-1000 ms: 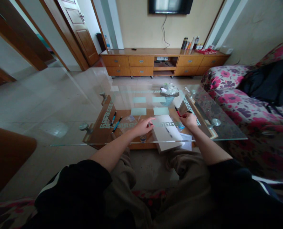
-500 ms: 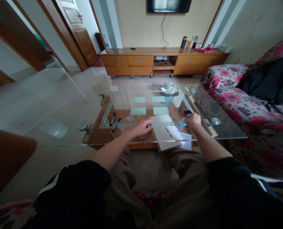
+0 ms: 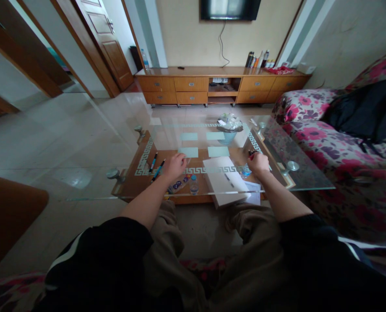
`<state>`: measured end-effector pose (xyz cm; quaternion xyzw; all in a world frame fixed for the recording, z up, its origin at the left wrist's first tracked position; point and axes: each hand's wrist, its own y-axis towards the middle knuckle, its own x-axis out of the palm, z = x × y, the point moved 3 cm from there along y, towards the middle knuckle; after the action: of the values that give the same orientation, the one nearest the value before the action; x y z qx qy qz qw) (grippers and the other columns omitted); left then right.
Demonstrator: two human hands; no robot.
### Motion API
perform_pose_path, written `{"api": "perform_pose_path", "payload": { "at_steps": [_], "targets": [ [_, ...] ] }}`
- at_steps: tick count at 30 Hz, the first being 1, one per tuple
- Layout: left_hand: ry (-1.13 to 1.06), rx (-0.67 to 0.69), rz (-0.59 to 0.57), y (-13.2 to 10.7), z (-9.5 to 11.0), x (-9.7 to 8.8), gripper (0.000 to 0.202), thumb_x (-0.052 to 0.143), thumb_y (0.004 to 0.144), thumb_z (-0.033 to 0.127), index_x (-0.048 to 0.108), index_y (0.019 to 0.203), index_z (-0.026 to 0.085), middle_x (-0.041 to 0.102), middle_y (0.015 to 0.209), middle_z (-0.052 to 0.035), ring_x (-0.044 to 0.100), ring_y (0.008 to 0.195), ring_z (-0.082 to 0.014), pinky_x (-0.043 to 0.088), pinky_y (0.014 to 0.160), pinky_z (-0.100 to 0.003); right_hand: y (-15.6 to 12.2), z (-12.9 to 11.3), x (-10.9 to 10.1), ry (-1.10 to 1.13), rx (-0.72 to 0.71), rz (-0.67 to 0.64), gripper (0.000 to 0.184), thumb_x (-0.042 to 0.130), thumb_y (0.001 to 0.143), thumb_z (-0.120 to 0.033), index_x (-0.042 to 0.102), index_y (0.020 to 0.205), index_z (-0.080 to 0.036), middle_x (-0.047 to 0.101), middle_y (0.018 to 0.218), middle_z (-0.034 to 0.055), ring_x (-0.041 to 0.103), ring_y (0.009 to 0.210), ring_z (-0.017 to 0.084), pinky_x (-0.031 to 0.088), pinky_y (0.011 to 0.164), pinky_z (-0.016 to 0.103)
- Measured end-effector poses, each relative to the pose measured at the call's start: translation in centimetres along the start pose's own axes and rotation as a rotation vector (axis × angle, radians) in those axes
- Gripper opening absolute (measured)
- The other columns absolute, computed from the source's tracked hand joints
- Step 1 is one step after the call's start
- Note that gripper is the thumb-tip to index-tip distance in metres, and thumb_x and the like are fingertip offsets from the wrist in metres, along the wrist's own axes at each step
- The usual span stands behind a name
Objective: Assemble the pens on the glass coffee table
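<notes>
The glass coffee table (image 3: 196, 170), with the floral sofa (image 3: 309, 134) off its right side, carries the work; under its clear top lies a white slab (image 3: 223, 175), probably a box or paper stack. The left hand (image 3: 176, 166) has shifted away from that slab and now sits just beside the two blue-and-black pens (image 3: 158, 170) — half open, fingers loosely bent, nothing visible in its grasp. That move uncovers a small clear bottle (image 3: 193, 185) beneath the glass. The right hand (image 3: 258, 164) is curled closed around a bunch of dark-capped pens (image 3: 253, 152) near the table's right side, though blur hides how many it holds. A second ago a red pen stuck out from that hand; it no longer shows separately — so it seems gathered in with the rest, leaving the blue pair apart. One slim pen (image 3: 228, 179) lies over the slab, untouched.
</notes>
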<state>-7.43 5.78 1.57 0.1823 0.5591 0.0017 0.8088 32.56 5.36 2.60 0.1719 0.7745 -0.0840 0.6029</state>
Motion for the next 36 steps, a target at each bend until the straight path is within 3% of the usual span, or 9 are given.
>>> {"api": "perform_pose_path", "payload": {
  "at_steps": [4, 7, 10, 16, 20, 25, 32, 36],
  "targets": [
    [0.142, -0.351, 0.171, -0.2, -4.5, -2.3, 0.027, 0.046, 0.098, 0.023, 0.065, 0.116, 0.017, 0.064, 0.121, -0.0158, 0.055, 0.120, -0.0322, 0.044, 0.100, -0.047, -0.5, -1.4, 0.0, 0.030, -0.103, 0.016, 0.024, 0.058, 0.090, -0.027, 0.074, 0.100, -0.011, 0.075, 0.098, 0.0197, 0.071, 0.095, 0.028, 0.052, 0.087, 0.034],
    [0.145, -0.582, 0.185, -1.4, -7.2, -3.1, 0.027, 0.048, 0.097, 0.020, 0.058, 0.120, 0.012, 0.058, 0.131, -0.0190, 0.049, 0.126, -0.0342, 0.041, 0.101, -0.054, -0.9, -2.1, -0.2, 0.028, -0.122, 0.006, 0.023, 0.059, 0.090, -0.030, 0.073, 0.099, -0.014, 0.075, 0.097, 0.0178, 0.072, 0.092, 0.028, 0.052, 0.083, 0.033],
    [0.129, -0.659, 0.145, -2.6, -8.8, -3.3, 0.026, 0.055, 0.095, 0.021, 0.055, 0.115, 0.004, 0.056, 0.127, -0.0254, 0.047, 0.125, -0.0385, 0.040, 0.097, -0.058, -1.2, -2.5, -0.4, 0.021, -0.137, 0.007, 0.023, 0.058, 0.090, -0.031, 0.073, 0.099, -0.016, 0.075, 0.099, 0.0170, 0.071, 0.092, 0.027, 0.052, 0.080, 0.033],
    [0.071, -0.674, 0.083, -3.0, -9.6, -3.1, 0.015, 0.058, 0.092, 0.016, 0.056, 0.105, 0.008, 0.060, 0.118, -0.0230, 0.051, 0.121, -0.0372, 0.042, 0.094, -0.055, -1.5, -2.7, -0.5, 0.017, -0.127, -0.026, 0.023, 0.060, 0.090, -0.034, 0.073, 0.099, -0.017, 0.075, 0.099, 0.0161, 0.071, 0.093, 0.027, 0.052, 0.080, 0.033],
    [0.075, -0.691, 0.176, -2.3, -9.2, -3.1, 0.016, 0.048, 0.096, 0.013, 0.057, 0.110, 0.014, 0.057, 0.126, -0.0208, 0.056, 0.121, -0.0349, 0.045, 0.096, -0.052, -1.7, -3.0, -0.5, 0.013, -0.147, -0.028, 0.023, 0.059, 0.092, -0.034, 0.073, 0.099, -0.017, 0.075, 0.100, 0.0156, 0.071, 0.093, 0.026, 0.052, 0.081, 0.032],
    [0.061, -0.507, 0.202, -0.7, -6.4, -2.8, 0.027, 0.046, 0.099, 0.018, 0.051, 0.126, 0.017, 0.051, 0.134, -0.0180, 0.061, 0.115, -0.0286, 0.049, 0.095, -0.040, -1.9, -3.9, -0.1, 0.033, -0.238, -0.026, 0.023, 0.057, 0.092, -0.034, 0.072, 0.100, -0.018, 0.075, 0.101, 0.0141, 0.071, 0.093, 0.026, 0.051, 0.080, 0.032],
    [0.057, -0.057, -0.057, 0.1, -0.6, -1.4, 0.033, 0.044, 0.104, 0.038, 0.054, 0.132, 0.023, 0.057, 0.129, -0.0134, 0.063, 0.109, -0.0287, 0.050, 0.087, -0.037, -3.3, -6.8, 1.3, 0.242, -0.417, -0.132, 0.020, 0.061, 0.092, -0.033, 0.072, 0.102, -0.019, 0.076, 0.094, 0.0094, 0.069, 0.087, 0.022, 0.049, 0.082, 0.028],
    [-0.052, 0.175, -0.120, -0.3, 2.2, -0.1, 0.024, 0.048, 0.103, 0.039, 0.064, 0.117, 0.028, 0.064, 0.113, -0.0089, 0.065, 0.099, -0.0259, 0.048, 0.084, -0.034, -4.8, -8.7, 2.6, 0.548, -0.489, -0.279, 0.029, 0.055, 0.098, -0.044, 0.070, 0.100, -0.019, 0.076, 0.092, 0.0055, 0.066, 0.075, 0.016, 0.050, 0.075, 0.025]
  ]
}}
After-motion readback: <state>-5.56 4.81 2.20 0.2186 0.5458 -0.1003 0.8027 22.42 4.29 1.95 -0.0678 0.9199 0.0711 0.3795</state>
